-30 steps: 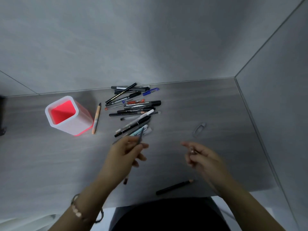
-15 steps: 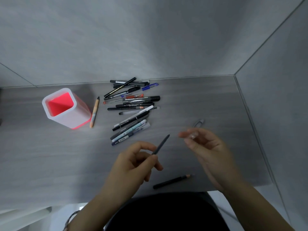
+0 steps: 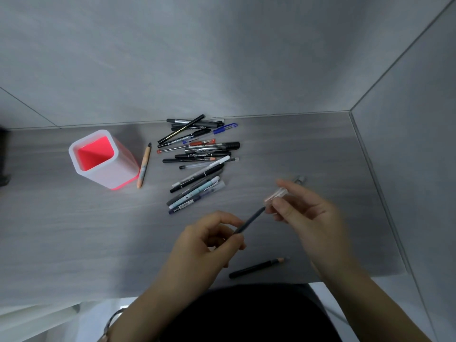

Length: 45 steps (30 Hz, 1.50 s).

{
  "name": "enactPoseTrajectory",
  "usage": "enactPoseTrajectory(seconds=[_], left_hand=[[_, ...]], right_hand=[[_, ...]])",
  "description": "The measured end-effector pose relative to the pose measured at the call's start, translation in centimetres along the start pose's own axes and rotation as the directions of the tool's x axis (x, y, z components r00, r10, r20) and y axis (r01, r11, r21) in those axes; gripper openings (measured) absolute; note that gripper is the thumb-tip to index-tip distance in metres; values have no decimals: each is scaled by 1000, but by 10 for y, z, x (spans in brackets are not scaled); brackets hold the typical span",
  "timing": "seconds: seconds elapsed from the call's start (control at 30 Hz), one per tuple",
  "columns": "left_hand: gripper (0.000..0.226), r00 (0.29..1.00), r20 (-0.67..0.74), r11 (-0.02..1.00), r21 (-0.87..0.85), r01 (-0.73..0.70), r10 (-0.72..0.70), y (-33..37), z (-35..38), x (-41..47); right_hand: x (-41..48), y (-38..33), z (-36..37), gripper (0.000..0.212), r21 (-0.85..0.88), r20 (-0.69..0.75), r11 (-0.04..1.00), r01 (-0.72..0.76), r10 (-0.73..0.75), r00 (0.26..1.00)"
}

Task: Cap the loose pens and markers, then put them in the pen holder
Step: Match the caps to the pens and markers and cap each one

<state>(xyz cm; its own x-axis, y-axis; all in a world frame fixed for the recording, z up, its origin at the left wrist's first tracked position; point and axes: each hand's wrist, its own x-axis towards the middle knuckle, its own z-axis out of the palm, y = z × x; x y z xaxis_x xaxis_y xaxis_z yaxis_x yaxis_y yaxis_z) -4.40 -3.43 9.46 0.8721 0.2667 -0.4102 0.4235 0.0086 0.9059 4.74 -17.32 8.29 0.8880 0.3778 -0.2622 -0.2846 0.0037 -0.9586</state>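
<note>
Closing in! Left hand [image 3: 207, 243] pinches the grey pen [image 3: 250, 219], right hand [image 3: 308, 218] clamps the clear cap [image 3: 276, 196]. Apart a moment ago, tip now meets cap. Pen holder [image 3: 103, 160] waits, back-left.

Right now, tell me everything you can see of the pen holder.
The pen holder is a tall rounded-square cup, white outside and bright red inside, plastic by its look, with a red strip along its base. It stands upright on the grey desk, left of the pen pile, mouth open, and no pen shows inside. A tan pencil lies beside it on the pile's side; whether they touch I cannot tell.
</note>
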Motion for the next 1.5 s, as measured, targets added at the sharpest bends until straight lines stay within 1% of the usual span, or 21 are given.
enactPoseTrajectory(seconds=[0.17,0.23,0.3,0.37,0.43,0.47,0.5,0.53,0.57,0.6,0.63,0.7,0.77,0.9,1.0,1.07,1.17,1.27,1.33,1.4,1.5], left_hand=[[30,1000,-1,1000,22,4,-4,2,1,-1],[26,999,10,998,-36,48,-48,3,2,0],[18,991,41,976,-174,134,-128,3,2,2],[11,960,141,894,-353,277,-242,3,1,5],[17,902,290,756,-497,427,-319,2,0,4],[18,884,329,717,-522,463,-332,0,0,5],[18,883,327,724,-509,465,-337,-1,1,8],[15,899,277,787,-439,433,-340,-6,2,13],[13,927,187,880,-300,369,-325,-13,1,21],[15,960,70,955,-104,277,-271,-22,-2,31],[17,983,-48,976,114,184,-180,-31,-7,43],[25,980,-197,885,460,77,17,-43,-23,68],[31,960,-253,806,589,53,122,-49,-39,93],[36,946,-243,675,737,37,214,-49,-60,130],[39,922,-277,418,897,146,272,-53,-78,140],[37,911,-356,289,912,290,210,-53,-89,143],[30,909,-407,109,911,397,93,-58,-99,145],[21,915,-391,-21,919,394,98,-72,-103,145],[26,916,-378,-77,918,390,136,-70,-106,141],[39,912,-382,-60,917,394,146,-83,-106,146],[53,903,-413,154,906,393,122,-88,-105,148]], right_hand=[[-4,3,5,36,-57,80,998,-25,30,996],[-4,5,5,36,-58,73,998,-26,30,997],[-3,4,5,36,-58,82,998,-25,29,996],[-1,3,4,35,-57,97,998,-11,17,995],[2,1,4,34,-42,120,999,1,4,993],[4,1,4,33,-41,131,999,-4,9,991],[8,5,2,32,-57,142,998,-13,21,990],[12,9,2,31,-80,150,996,-39,50,987],[16,17,0,30,-116,148,991,-63,79,986],[19,24,-2,31,-147,131,985,-85,105,986],[23,36,-5,32,-183,94,978,-100,118,989],[32,54,-15,32,-270,1,955,-122,127,992],[44,69,-29,28,-400,-71,906,-140,122,990],[71,83,-50,29,-591,-175,788,-172,83,981],[86,87,-60,39,-791,-171,592,-154,28,985],[91,86,-62,47,-848,-192,499,-181,30,981],[96,85,-58,47,-870,-225,445,-213,26,974],[102,91,-55,30,-870,-238,446,-211,-5,971],[106,93,-55,21,-852,-251,476,-216,-8,968],[108,94,-56,19,-843,-243,496,-208,-6,970],[107,97,-60,21,-793,-226,583,-180,-6,974]])
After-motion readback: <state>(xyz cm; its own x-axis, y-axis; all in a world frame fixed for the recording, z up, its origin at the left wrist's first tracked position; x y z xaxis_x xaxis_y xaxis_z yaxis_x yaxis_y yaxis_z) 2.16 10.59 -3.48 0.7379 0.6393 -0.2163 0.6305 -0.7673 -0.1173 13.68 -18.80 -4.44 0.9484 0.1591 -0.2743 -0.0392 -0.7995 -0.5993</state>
